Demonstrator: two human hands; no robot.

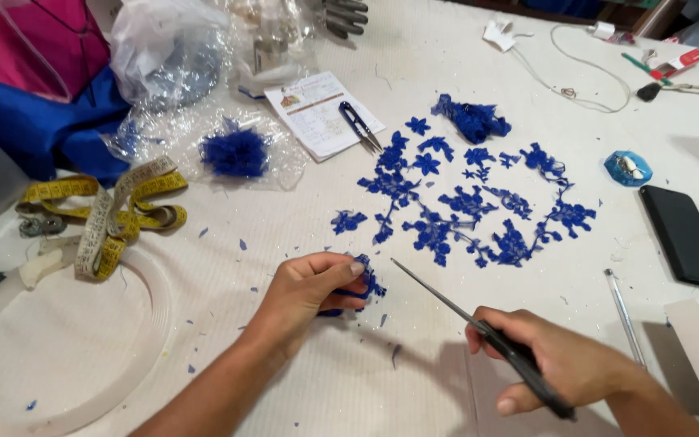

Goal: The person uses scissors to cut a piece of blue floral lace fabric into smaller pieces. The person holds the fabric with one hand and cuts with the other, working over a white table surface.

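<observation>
White cloth covers the worktable [228, 267], and small blue scraps are scattered across it. A piece of blue lace [368, 285] is pinched between the thumb and fingers of the left hand [311, 293], low on the table near the middle of the view. A pair of black-handled scissors [479, 333] is gripped in the closed right hand [556, 366]; the blades are held together and pointed up and to the left, with the tip just beside the pinched lace but apart from it. Beyond the hands, cut blue lace flowers [463, 202] are laid out flat in a loose cluster, and a crumpled blue lace bundle [472, 118] is seen above them. A yellow and white measuring tape [115, 214] is heaped at the left, next to a round white tray [151, 324]. Small thread snips [360, 125] are rested on a printed card [317, 113]. A black phone [685, 235] is laid at the right edge.
</observation>
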